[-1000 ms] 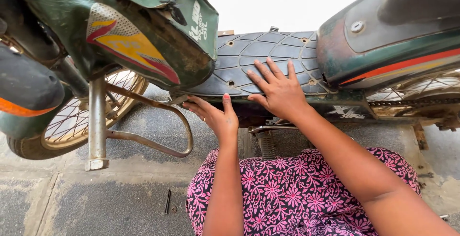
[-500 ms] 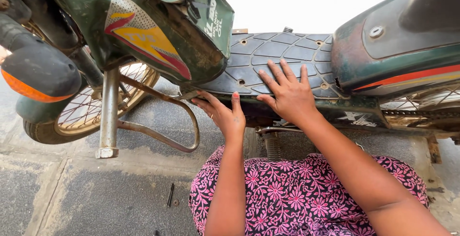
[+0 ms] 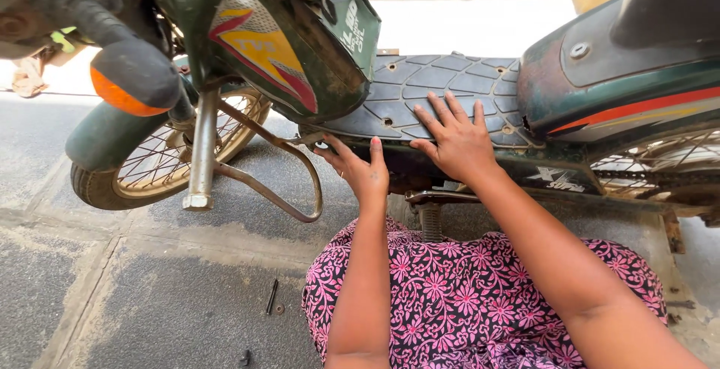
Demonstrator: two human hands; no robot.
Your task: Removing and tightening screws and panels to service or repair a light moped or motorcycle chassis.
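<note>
A dark green moped stands in front of me with a black ribbed footboard mat (image 3: 442, 84) between its front shield (image 3: 285, 46) and its rear body (image 3: 615, 76). My right hand (image 3: 454, 140) lies flat on the mat, fingers spread. My left hand (image 3: 358, 168) reaches under the footboard's front edge, next to a bent metal guard bar (image 3: 289, 166); its fingertips are hidden, and I cannot tell whether they hold anything. My lap is covered by pink flowered cloth (image 3: 465, 294).
The spoked front wheel (image 3: 161, 163) and fork (image 3: 202, 151) stand at the left, an orange indicator (image 3: 124, 84) above them. A dark bolt (image 3: 271, 296) lies on the stone pavement near my knee. A footrest peg (image 3: 431, 215) hangs below the footboard. The rear wheel (image 3: 660, 166) is at the right.
The view has shifted, so the moped and my hands sit further right in the frame. Both hands stay on the footboard in much the same pose.
</note>
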